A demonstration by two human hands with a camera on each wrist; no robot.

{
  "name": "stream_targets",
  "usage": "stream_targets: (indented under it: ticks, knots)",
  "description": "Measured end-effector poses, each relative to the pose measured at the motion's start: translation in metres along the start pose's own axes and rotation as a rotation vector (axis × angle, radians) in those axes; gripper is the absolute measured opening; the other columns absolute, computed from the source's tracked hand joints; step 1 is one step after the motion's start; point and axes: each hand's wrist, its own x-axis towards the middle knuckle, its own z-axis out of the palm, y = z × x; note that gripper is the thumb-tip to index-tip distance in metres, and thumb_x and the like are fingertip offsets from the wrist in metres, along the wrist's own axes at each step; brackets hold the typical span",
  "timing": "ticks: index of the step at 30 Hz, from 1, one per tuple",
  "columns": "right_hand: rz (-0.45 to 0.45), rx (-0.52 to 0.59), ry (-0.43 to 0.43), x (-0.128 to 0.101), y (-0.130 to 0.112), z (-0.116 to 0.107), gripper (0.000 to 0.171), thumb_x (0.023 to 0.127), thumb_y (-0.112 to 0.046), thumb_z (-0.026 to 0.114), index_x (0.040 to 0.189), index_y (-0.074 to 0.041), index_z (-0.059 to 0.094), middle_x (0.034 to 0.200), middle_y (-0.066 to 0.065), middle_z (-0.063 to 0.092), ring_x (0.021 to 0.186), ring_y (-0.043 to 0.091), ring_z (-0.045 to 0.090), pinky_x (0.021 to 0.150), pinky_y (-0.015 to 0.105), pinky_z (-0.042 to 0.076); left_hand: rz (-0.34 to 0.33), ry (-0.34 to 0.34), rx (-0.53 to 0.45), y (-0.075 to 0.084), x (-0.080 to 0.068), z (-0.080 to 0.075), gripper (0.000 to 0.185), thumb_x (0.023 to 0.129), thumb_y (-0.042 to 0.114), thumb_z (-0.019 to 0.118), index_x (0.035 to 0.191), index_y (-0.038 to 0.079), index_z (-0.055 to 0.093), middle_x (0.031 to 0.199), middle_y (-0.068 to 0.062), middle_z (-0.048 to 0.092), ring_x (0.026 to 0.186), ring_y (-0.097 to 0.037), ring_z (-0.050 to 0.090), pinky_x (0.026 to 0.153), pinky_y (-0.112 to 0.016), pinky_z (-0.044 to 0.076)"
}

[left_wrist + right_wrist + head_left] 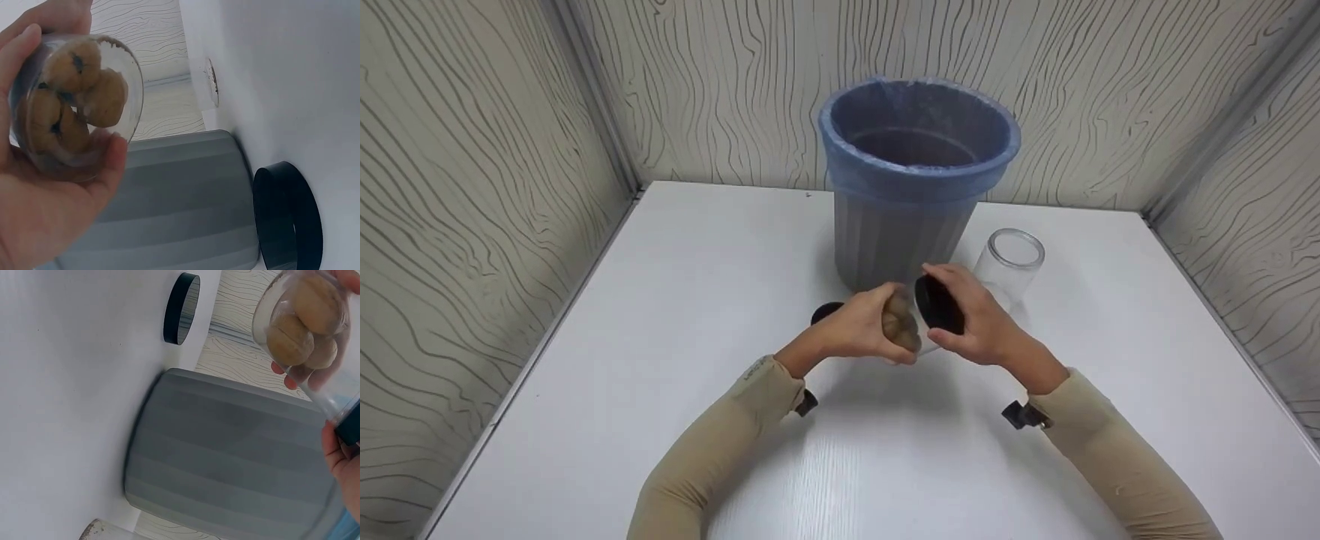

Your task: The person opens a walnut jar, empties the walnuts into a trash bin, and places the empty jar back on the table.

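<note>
Midair, just before the gray bin [900, 232], a clear jar [901, 324] of brown balls lies on its side, its long axis running hand to hand. Left hand [859, 330] curls round the base; right hand [979, 322] grips the black lid [937, 304] facing it.

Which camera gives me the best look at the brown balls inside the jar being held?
The left wrist view: the brown balls fill the near jar, seen through its clear base. The right wrist view shows them at the frame corner. In the head view the left hand mostly covers them.
</note>
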Motion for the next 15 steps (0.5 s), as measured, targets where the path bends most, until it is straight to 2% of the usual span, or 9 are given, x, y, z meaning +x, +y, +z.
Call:
stream_targets:
  ticks: [4, 10, 13, 15]
  knots:
    - [-0.022, 0.024, -0.011, -0.0001, 0.0006, -0.0005, 0.081, 0.088, -0.061, 0.048, 0.139, 0.002, 0.039, 0.130, 0.017, 0.045, 0.112, 0.027, 0.046, 0.093, 0.036, 0.041, -0.021, -0.024, 0.020, -0.0005, -0.0005, -0.0011, 0.098, 0.066, 0.043, 0.084, 0.143, 0.009, 0.035, 0.120, 0.002, 0.053, 0.105, -0.011, 0.052, 0.088, -0.029, 0.045]
    - [-0.024, 0.043, -0.035, -0.0018, 0.0012, 0.0006, 0.080, 0.089, -0.061, 0.047, 0.142, -0.001, 0.036, 0.133, 0.017, 0.043, 0.115, 0.028, 0.045, 0.096, 0.037, 0.038, -0.030, -0.038, 0.012, -0.0034, -0.0001, -0.0008, 0.097, 0.065, 0.044, 0.084, 0.142, 0.010, 0.036, 0.118, 0.003, 0.053, 0.105, -0.011, 0.052, 0.088, -0.030, 0.045]
    - [0.033, 0.077, -0.054, -0.0022, -0.0008, 0.0011, 0.074, 0.091, -0.049, 0.052, 0.145, -0.004, 0.032, 0.140, 0.015, 0.039, 0.121, 0.028, 0.041, 0.098, 0.040, 0.036, -0.033, -0.007, 0.011, -0.0040, 0.0001, 0.0001, 0.095, 0.066, 0.043, 0.084, 0.140, 0.009, 0.037, 0.114, 0.004, 0.054, 0.101, -0.011, 0.053, 0.086, -0.029, 0.046]
    - [0.106, 0.107, -0.059, -0.0015, -0.0041, 0.0014, 0.071, 0.091, -0.040, 0.054, 0.147, -0.005, 0.029, 0.144, 0.016, 0.035, 0.126, 0.028, 0.038, 0.100, 0.046, 0.034, -0.027, 0.028, 0.024, -0.0041, 0.0009, 0.0019, 0.093, 0.066, 0.041, 0.085, 0.139, 0.008, 0.038, 0.109, 0.005, 0.054, 0.096, -0.011, 0.054, 0.083, -0.027, 0.046]
